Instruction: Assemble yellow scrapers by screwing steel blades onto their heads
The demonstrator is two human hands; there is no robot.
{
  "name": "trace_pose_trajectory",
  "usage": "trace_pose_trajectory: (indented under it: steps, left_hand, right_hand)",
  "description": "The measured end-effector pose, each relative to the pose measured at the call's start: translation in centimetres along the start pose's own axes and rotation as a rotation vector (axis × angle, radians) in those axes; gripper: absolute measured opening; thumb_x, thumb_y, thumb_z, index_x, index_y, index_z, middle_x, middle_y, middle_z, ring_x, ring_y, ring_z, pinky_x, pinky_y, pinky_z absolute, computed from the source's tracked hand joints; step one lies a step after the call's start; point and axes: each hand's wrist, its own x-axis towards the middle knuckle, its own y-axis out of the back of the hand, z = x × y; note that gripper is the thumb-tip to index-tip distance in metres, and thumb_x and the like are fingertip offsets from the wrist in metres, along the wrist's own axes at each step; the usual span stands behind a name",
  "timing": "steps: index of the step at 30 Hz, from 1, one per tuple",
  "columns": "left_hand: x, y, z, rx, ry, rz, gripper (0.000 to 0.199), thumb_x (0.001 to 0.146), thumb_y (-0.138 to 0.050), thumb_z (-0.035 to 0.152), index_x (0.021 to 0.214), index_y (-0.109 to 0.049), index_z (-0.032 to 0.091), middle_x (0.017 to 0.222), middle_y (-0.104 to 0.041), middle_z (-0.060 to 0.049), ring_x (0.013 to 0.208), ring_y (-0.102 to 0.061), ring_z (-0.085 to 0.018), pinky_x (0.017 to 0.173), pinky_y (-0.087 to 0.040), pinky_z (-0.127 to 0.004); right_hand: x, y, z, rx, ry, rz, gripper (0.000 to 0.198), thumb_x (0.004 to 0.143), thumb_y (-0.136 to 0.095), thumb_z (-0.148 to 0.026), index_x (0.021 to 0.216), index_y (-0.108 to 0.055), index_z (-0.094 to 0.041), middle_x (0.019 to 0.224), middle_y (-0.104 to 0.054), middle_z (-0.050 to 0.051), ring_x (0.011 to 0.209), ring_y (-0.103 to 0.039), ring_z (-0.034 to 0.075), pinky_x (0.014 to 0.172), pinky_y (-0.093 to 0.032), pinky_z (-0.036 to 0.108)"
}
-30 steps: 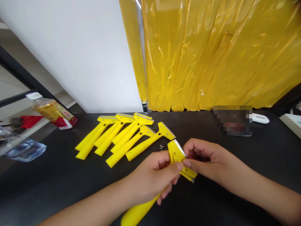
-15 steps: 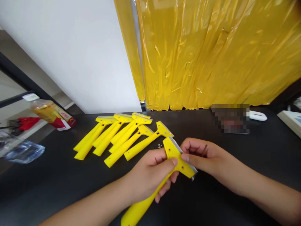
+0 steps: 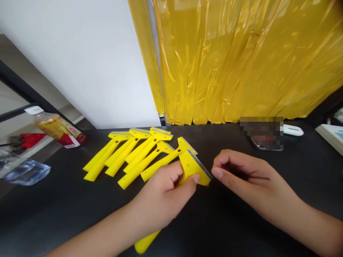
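My left hand [image 3: 171, 194] is closed around a yellow scraper [image 3: 195, 165], with the thumb pressed on its wide head. The scraper's metal-edged side points up and to the right, and its handle comes out below my wrist. Just right of that edge is my right hand [image 3: 241, 175], its fingers curled and the thumb against the index finger. What lies inside this pinch, if anything, is hidden. Beyond my left hand, several more yellow scrapers [image 3: 146, 167] lie side by side on the black table, heads away from me.
A drink bottle [image 3: 60, 128] leans at the left, beside crumpled clear plastic [image 3: 28, 173]. A phone-like dark object [image 3: 268, 142], partly pixelated, lies at the back right by a white item [image 3: 293, 130]. Yellow film [image 3: 227, 71] and a white panel [image 3: 88, 64] rise behind the black table [image 3: 80, 210].
My right hand has come off the scraper's edge and moved slightly right. My left hand has turned the scraper and shifted its head up and left.
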Motion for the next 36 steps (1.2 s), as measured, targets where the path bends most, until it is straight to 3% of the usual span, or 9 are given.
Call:
trace_pose_trajectory:
  steps: [5, 9, 11, 14, 17, 19, 23, 30, 36]
  left_hand:
    - [-1.4, -0.4, 0.8, 0.905, -0.465, 0.14, 0.017, 0.103, -0.054, 0.015, 0.112, -0.068, 0.016, 0.095, -0.072, -0.007, 0.079, -0.074, -0.025, 0.064, -0.058, -0.035]
    - [-1.8, -1.3, 0.1, 1.259, -0.469, 0.195, 0.035, 0.098, -0.056, 0.01, 0.132, -0.064, 0.011, 0.096, -0.074, -0.011, 0.073, -0.074, -0.03, 0.054, -0.058, -0.038]
    - [-1.5, -1.3, -0.1, 1.14, -0.416, 0.303, 0.035, 0.1, -0.058, 0.014, 0.135, -0.061, 0.016, 0.105, -0.076, -0.012, 0.085, -0.077, -0.033, 0.066, -0.062, -0.042]
    - [-0.7, -0.7, 0.1, 0.583, -0.273, 0.431, 0.05, 0.1, -0.068, 0.027, 0.146, -0.048, 0.025, 0.129, -0.073, -0.012, 0.1, -0.077, -0.029, 0.083, -0.063, -0.043]
    - [-0.1, -0.1, 0.9, -0.088, -0.099, 0.27, 0.062, 0.097, -0.075, 0.041, 0.148, -0.042, 0.029, 0.128, -0.071, -0.009, 0.078, -0.072, -0.017, 0.063, -0.057, -0.028]
    - [0.1, 0.1, 1.4, -0.333, -0.021, 0.067, 0.043, 0.098, -0.074, 0.045, 0.131, -0.058, 0.021, 0.106, -0.073, -0.007, 0.063, -0.064, -0.012, 0.052, -0.047, -0.022]
    - [0.3, 0.2, 1.3, -0.467, 0.04, -0.092, 0.037, 0.106, -0.062, 0.046, 0.09, -0.071, 0.013, 0.062, -0.063, -0.002, 0.047, -0.051, -0.008, 0.047, -0.037, -0.02]
    - [1.3, 1.5, 0.7, -0.565, 0.037, 0.223, 0.034, 0.101, -0.069, 0.043, 0.083, -0.069, 0.014, 0.053, -0.058, 0.001, 0.044, -0.048, -0.009, 0.048, -0.035, -0.021]
    - [1.7, 1.9, 0.7, -0.573, 0.033, 0.256, 0.035, 0.101, -0.068, 0.043, 0.08, -0.067, 0.014, 0.054, -0.057, 0.001, 0.046, -0.048, -0.009, 0.049, -0.034, -0.021]
  right_hand:
    - [-1.5, -0.9, -1.3, 0.259, -0.075, -0.22, 0.06, 0.093, -0.069, -0.075, 0.071, -0.06, -0.02, 0.067, -0.045, -0.002, 0.063, -0.035, 0.013, 0.055, -0.028, 0.028]
    - [-1.5, -1.7, -1.3, 0.378, -0.254, -0.229, 0.057, 0.085, -0.083, -0.068, 0.07, -0.057, -0.019, 0.066, -0.038, -0.006, 0.062, -0.025, 0.01, 0.053, -0.022, 0.027]
    - [-1.1, -1.7, -0.9, 0.39, -0.276, -0.192, 0.054, 0.082, -0.087, -0.065, 0.074, -0.061, -0.019, 0.067, -0.04, -0.006, 0.063, -0.026, 0.01, 0.053, -0.022, 0.026]
    - [-0.1, -1.0, 0.1, 0.394, -0.226, -0.118, 0.048, 0.081, -0.09, -0.058, 0.076, -0.064, -0.018, 0.066, -0.044, -0.006, 0.062, -0.028, 0.01, 0.053, -0.021, 0.026]
    - [0.6, -0.3, 0.9, 0.399, -0.151, -0.081, 0.04, 0.086, -0.087, -0.053, 0.078, -0.067, -0.019, 0.068, -0.05, -0.004, 0.061, -0.032, 0.01, 0.053, -0.023, 0.026]
    - [0.7, -0.1, 1.0, 0.398, -0.121, -0.096, 0.039, 0.089, -0.085, -0.052, 0.079, -0.068, -0.019, 0.069, -0.051, -0.004, 0.061, -0.033, 0.01, 0.054, -0.024, 0.026]
    - [0.5, -0.3, 0.8, 0.359, -0.119, -0.154, 0.039, 0.093, -0.081, -0.055, 0.083, -0.069, -0.019, 0.072, -0.051, -0.003, 0.064, -0.034, 0.011, 0.056, -0.025, 0.027]
    - [1.4, 0.2, 2.8, 0.01, -0.126, -0.145, 0.019, 0.104, -0.064, -0.039, 0.114, -0.07, -0.024, 0.089, -0.06, 0.0, 0.08, -0.052, 0.016, 0.072, -0.043, 0.029]
    - [1.3, -0.8, 4.2, -0.439, 0.284, -0.246, 0.045, 0.106, -0.042, -0.011, 0.135, -0.071, -0.026, 0.102, -0.067, 0.005, 0.093, -0.066, 0.02, 0.087, -0.052, 0.036]
